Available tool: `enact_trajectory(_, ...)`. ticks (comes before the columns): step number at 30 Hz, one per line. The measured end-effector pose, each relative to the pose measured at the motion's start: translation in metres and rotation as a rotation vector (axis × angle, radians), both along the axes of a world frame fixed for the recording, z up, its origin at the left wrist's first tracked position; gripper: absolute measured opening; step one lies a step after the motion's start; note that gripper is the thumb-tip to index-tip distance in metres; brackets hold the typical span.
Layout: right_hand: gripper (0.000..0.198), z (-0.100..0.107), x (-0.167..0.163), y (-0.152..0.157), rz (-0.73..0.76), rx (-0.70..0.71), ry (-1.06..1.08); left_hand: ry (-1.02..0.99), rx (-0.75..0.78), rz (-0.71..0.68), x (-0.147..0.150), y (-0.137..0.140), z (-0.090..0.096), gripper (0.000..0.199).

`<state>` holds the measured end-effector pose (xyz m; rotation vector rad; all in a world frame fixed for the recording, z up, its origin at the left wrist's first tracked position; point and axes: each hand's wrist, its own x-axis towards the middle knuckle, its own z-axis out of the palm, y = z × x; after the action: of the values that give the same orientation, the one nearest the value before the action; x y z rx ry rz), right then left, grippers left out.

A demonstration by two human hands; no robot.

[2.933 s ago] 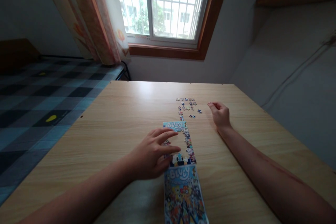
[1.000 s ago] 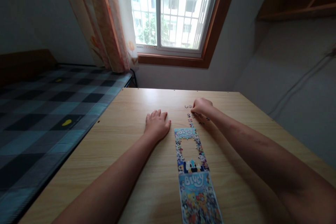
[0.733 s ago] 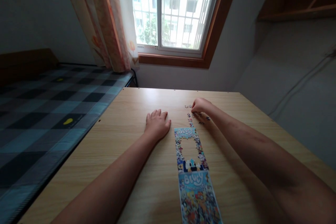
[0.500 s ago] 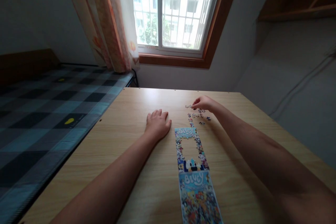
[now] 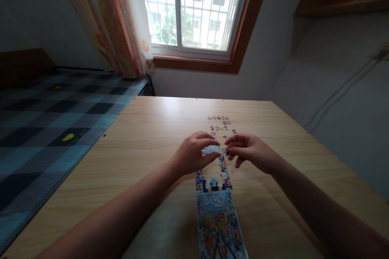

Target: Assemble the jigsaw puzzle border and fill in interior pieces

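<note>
Above the partly assembled jigsaw puzzle (image 5: 226,176), my right hand (image 5: 253,151) pinches a small dark-and-white puzzle piece (image 5: 227,152) between thumb and fingers. My left hand (image 5: 196,151) hovers over the puzzle's upper left, thumb and fingers apart, its fingertips close to that piece. The puzzle shows a border of small figures, a blue top strip partly covered by my left hand, and a blue dog's head at the bottom. Just below it lies a Bluey picture sheet (image 5: 220,222). Beyond my hands several loose puzzle pieces (image 5: 226,123) lie spread out.
A light wooden table (image 5: 146,149) carries everything. To the left is a bed with a checked cover (image 5: 100,107). A barred window (image 5: 200,12) with a curtain (image 5: 121,24) stands behind the table, and a wooden shelf (image 5: 343,8) hangs at upper right.
My right hand has come back from the loose pieces to the puzzle, holding a piece. My left hand has lifted off the table and moved right over the puzzle. The view has shifted slightly.
</note>
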<state>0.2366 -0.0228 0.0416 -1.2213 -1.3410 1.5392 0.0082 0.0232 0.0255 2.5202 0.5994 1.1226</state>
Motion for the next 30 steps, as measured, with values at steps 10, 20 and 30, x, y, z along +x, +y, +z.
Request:
enact_trajectory(10, 0.03, -0.013, 0.001, -0.017, 0.014, -0.011, 0.094, 0.13, -0.118, -0.146, 0.009, -0.014, 0.009, 0.015)
enact_trajectory(20, 0.004, -0.015, -0.002, -0.031, 0.004, 0.589, -0.318, 0.114, -0.085, -0.128, 0.005, -0.01, 0.008, 0.01)
enact_trajectory(30, 0.009, -0.012, 0.006, -0.032, 0.248, 0.713, -0.538, 0.353, -0.023, -0.128, -0.003, -0.002, 0.007, 0.044)
